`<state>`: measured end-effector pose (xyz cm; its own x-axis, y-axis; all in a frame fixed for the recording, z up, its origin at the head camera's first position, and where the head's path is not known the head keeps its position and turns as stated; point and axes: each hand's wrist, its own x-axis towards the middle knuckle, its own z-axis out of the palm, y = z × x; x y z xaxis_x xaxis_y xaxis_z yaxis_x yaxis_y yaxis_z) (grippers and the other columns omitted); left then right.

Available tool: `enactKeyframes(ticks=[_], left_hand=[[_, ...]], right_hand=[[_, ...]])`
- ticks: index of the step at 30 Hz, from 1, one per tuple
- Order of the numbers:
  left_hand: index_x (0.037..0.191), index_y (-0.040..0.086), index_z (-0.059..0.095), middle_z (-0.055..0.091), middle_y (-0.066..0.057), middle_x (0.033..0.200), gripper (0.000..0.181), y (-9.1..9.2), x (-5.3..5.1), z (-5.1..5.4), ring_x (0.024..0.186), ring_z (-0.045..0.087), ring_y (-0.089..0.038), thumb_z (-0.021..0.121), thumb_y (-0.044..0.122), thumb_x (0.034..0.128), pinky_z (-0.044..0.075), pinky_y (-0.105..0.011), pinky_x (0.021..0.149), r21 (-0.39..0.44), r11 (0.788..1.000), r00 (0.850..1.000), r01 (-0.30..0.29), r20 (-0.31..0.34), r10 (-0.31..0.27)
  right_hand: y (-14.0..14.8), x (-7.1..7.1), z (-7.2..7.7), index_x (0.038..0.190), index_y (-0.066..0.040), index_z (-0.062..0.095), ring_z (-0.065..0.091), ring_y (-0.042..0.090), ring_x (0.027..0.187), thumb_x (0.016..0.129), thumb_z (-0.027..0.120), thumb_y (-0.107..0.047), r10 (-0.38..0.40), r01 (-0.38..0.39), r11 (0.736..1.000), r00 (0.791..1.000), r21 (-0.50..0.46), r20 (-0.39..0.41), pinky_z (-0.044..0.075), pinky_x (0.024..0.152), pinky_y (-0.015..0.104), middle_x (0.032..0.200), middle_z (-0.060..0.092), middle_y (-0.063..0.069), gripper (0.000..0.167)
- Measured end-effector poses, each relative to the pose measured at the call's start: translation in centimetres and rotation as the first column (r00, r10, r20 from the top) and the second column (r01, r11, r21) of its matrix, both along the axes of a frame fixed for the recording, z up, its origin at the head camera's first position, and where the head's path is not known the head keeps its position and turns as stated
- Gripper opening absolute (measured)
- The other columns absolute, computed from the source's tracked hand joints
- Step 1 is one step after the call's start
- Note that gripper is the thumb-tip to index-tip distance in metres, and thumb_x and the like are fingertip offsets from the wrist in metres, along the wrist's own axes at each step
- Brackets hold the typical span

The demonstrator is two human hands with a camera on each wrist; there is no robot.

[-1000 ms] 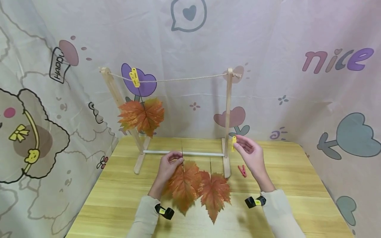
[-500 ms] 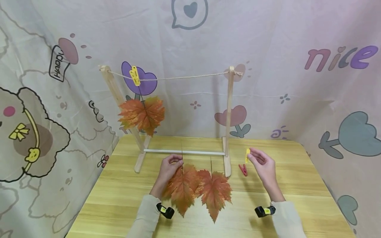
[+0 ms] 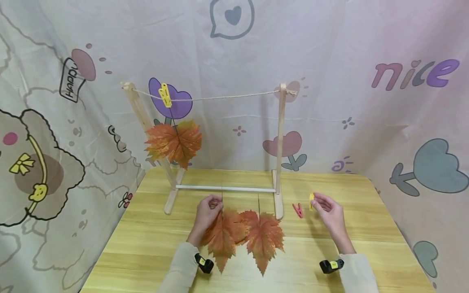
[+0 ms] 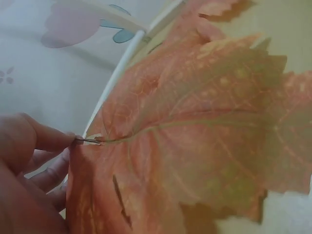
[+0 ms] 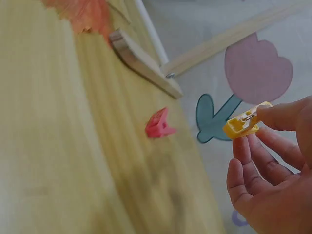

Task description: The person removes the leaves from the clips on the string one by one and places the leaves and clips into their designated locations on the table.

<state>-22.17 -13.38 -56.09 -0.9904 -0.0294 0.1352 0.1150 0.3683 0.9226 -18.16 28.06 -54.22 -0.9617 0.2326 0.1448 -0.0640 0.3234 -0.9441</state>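
My left hand [image 3: 209, 211] pinches the thin stem of an orange maple leaf [image 3: 222, 236] between thumb and forefinger; in the left wrist view that leaf [image 4: 195, 126] spreads out from the fingertips. Beside it on the table lies a second maple leaf [image 3: 263, 236], its stem pointing toward the rack. On the right, my right hand [image 3: 331, 211] pinches a yellow clothespin [image 3: 312, 202] above the table. The right wrist view shows this clothespin [image 5: 243, 121] between thumb and fingers. A red clothespin [image 3: 298, 210] lies on the table just left of that hand.
A wooden rack [image 3: 280, 142] stands at the back with a string [image 3: 227, 97] across its top. From the string, a yellow clothespin [image 3: 165, 95] holds up a third leaf [image 3: 175, 142]. A white rod [image 3: 227, 189] joins the rack's feet. Behind hangs a printed cloth [image 3: 329, 40].
My right hand has moved right and nearer with the yellow clothespin, from beside the rack post to past the red clothespin. The left hand and its leaf have come slightly nearer.
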Motion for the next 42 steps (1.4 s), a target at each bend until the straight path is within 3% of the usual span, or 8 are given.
enactKeyframes(ticks=[6,12,17,22,27,33,42], left_hand=[[0.096,-0.003,0.072,0.071,-0.01,0.082,0.01,0.1,0.4,-0.6,0.077,0.067,-0.022,0.073,-0.006,0.0873,0.056,-0.033,0.071,-0.12,0.992,0.998,-0.037,-0.05,0.031],[0.093,0.002,0.074,0.07,-0.004,0.079,0.008,0.5,0.7,-1.1,0.073,0.064,-0.017,0.076,-0.001,0.0866,0.055,-0.035,0.069,-0.201,0.976,0.996,-0.088,-0.033,0.083],[0.092,0.008,0.076,0.071,0.001,0.079,0.007,0.9,1.1,-1.4,0.072,0.066,-0.018,0.077,0.004,0.0858,0.055,-0.044,0.077,-0.299,0.944,0.99,-0.138,-0.07,0.122],[0.09,0.01,0.076,0.07,0.003,0.076,0.007,1.3,1.5,-1.6,0.072,0.067,-0.019,0.075,0.005,0.0852,0.049,-0.051,0.081,-0.36,0.914,0.98,-0.189,-0.126,0.153],[0.089,0.01,0.077,0.071,0.003,0.075,0.007,1.8,1.9,-1.9,0.072,0.068,-0.02,0.076,0.004,0.0852,0.046,-0.052,0.081,-0.37,0.896,0.967,-0.243,-0.169,0.193],[0.087,0.009,0.076,0.07,0.003,0.072,0.006,2.2,1.9,-2.4,0.07,0.068,-0.022,0.074,0.003,0.0851,0.047,-0.053,0.081,-0.357,0.885,0.947,-0.299,-0.229,0.227],[0.09,0.009,0.076,0.069,0.002,0.075,0.006,2.1,2.1,-2.8,0.074,0.067,-0.024,0.075,0.004,0.0856,0.047,-0.052,0.081,-0.377,0.875,0.946,-0.305,-0.225,0.233]], right_hand=[[0.7,0.0,-1.5,0.13,0.009,0.062,0.061,-0.007,0.094,0.1,0.068,-0.01,-0.007,0.007,0.999,1.0,0.042,-0.003,0.049,0.084,0.008,0.124,0.065,0.029,0.036],[1.2,-0.1,-2.6,0.132,0.006,0.062,0.059,-0.01,0.091,0.101,0.066,-0.012,-0.033,0.028,0.995,0.998,0.1,0.051,0.049,0.08,0.008,0.123,0.066,0.026,0.036],[1.5,-0.2,-3.1,0.132,0.004,0.063,0.058,-0.011,0.088,0.1,0.066,-0.014,-0.067,0.055,0.992,0.992,0.111,0.106,0.05,0.077,0.009,0.124,0.066,0.025,0.037],[1.4,-0.5,-3.7,0.127,0.004,0.066,0.06,-0.007,0.082,0.098,0.07,-0.013,-0.114,0.099,0.985,0.988,0.139,0.108,0.052,0.07,0.012,0.118,0.068,0.024,0.034],[1.0,-0.7,-4.2,0.12,0.005,0.069,0.059,-0.002,0.076,0.094,0.075,-0.012,-0.147,0.125,0.969,0.985,0.215,0.091,0.05,0.064,0.013,0.109,0.071,0.022,0.031],[0.6,-0.6,-4.4,0.119,0.005,0.07,0.058,-0.002,0.078,0.095,0.074,-0.01,-0.179,0.158,0.965,0.98,0.211,0.085,0.046,0.065,0.009,0.11,0.071,0.022,0.03],[0.5,-0.7,-4.8,0.12,0.002,0.07,0.058,0.001,0.08,0.095,0.073,-0.012,-0.182,0.155,0.954,0.98,0.258,0.084,0.045,0.067,0.008,0.11,0.071,0.018,0.03]])
